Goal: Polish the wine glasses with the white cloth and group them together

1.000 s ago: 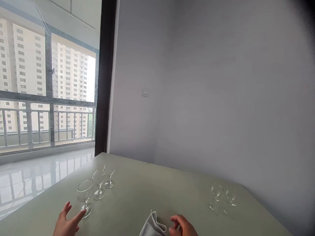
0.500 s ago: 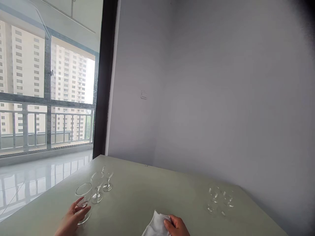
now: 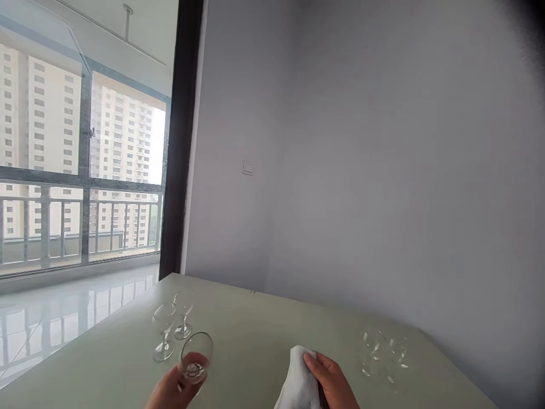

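- Head view looks forward and down across a pale green-grey desk [image 3: 255, 318], with a wall ahead and a window to the left.
- Left hand [image 3: 170, 391]: at the near edge of the view, it holds a stemmed glass [image 3: 196, 355] up off the desk, tilted with its round rim facing the camera. The fingers [image 3: 193, 366] show through the glass and are closed around it.
- Right hand [image 3: 334, 382]: at the near edge, right of centre, it grips a white cloth [image 3: 298, 382]. The fingers [image 3: 317, 363] lie together, curled against the cloth's right side, and the bunched cloth stands up from the hand's grip.
- Stemmed glass in hand: it sits just right of and nearer than two other stemmed glasses [image 3: 169, 326], which stand upright on the far left part of the desk, close beside each other.
- Right part of the desk: a small cluster of glasses [image 3: 383, 355] stands well apart from the hands. They are so transparent against the desk that their exact number is hard to tell.
- Surroundings: a small wall switch [image 3: 247, 168] sits on the grey wall. Left of a dark door frame [image 3: 181, 142], the window [image 3: 85, 142] shows a balcony railing [image 3: 80, 221] and tall apartment blocks [image 3: 121, 147], above a glossy tiled floor [image 3: 63, 318].
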`<state>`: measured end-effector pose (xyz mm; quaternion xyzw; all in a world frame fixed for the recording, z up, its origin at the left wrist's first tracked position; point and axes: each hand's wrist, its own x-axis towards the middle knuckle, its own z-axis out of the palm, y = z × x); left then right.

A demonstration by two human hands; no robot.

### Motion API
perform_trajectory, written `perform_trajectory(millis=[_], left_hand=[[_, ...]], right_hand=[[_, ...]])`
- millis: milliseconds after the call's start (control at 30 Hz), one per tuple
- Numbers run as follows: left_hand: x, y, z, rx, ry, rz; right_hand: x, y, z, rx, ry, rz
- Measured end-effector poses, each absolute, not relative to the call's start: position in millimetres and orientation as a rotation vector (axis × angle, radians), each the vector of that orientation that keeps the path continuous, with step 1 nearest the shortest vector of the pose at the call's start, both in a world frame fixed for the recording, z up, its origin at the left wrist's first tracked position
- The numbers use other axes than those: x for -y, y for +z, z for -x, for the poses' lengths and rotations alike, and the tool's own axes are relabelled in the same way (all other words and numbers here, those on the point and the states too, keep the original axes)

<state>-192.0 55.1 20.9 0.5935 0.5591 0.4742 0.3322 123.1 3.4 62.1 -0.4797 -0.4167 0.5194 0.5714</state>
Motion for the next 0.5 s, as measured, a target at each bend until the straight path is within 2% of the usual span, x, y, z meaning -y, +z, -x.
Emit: perform_trajectory(millis=[133,267,500], left_hand=[[-56,44,132,-1.469,1.131,-1.874],[-59,58,87,-1.555,0.843,-2.086],[-70,33,64,-1.641,0.622,-2.138]], right_hand=[[-1,94,-115,1.052,1.108,1.110],[-1,109,-102,1.105,1.002,1.045],[-11,95,-79,1.426,0.965,1.120]])
